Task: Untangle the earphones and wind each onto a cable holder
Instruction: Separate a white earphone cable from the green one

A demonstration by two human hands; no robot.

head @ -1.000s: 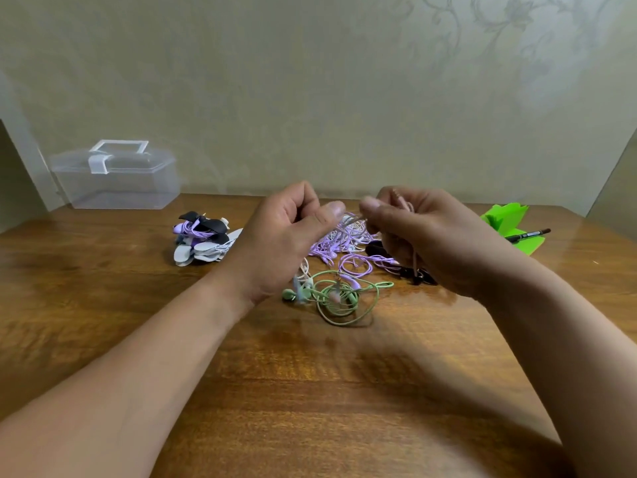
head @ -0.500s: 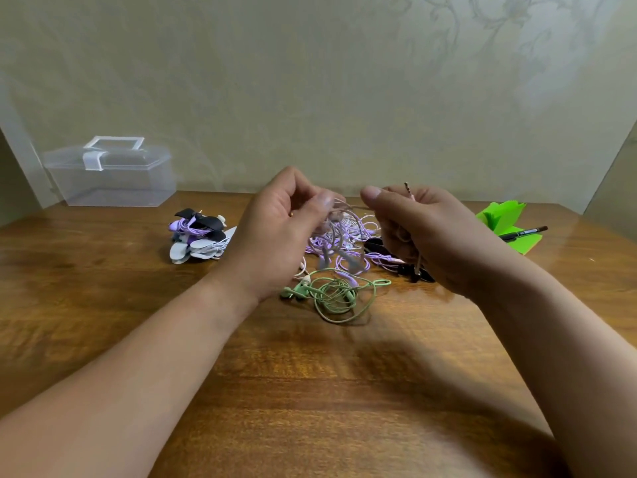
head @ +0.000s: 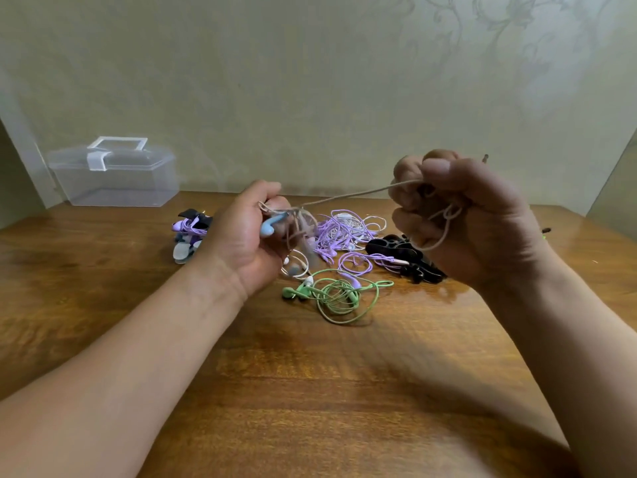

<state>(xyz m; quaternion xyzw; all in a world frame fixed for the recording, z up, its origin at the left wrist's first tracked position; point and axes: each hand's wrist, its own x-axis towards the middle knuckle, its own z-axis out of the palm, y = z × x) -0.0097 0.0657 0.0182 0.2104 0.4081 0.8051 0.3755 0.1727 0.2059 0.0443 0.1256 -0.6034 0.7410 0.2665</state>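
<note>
Over wooden table (head: 344,391), left grip (head: 248,236) holds blurred cable tangle (head: 300,223).

One head-worn camera looks forward and down across the desk (head: 103,305). The left hand (head: 246,236) and right hand (head: 475,222) sit close before it.

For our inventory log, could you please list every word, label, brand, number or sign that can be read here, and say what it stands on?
None: no text can be read anywhere in the picture.
clear box: no label shows.
beige cable, gripped by the left hand and the right hand: no print visible.
green earphones and purple earphones: any marks are too small to tell.
wall: only a floral pattern, no writing.
</note>
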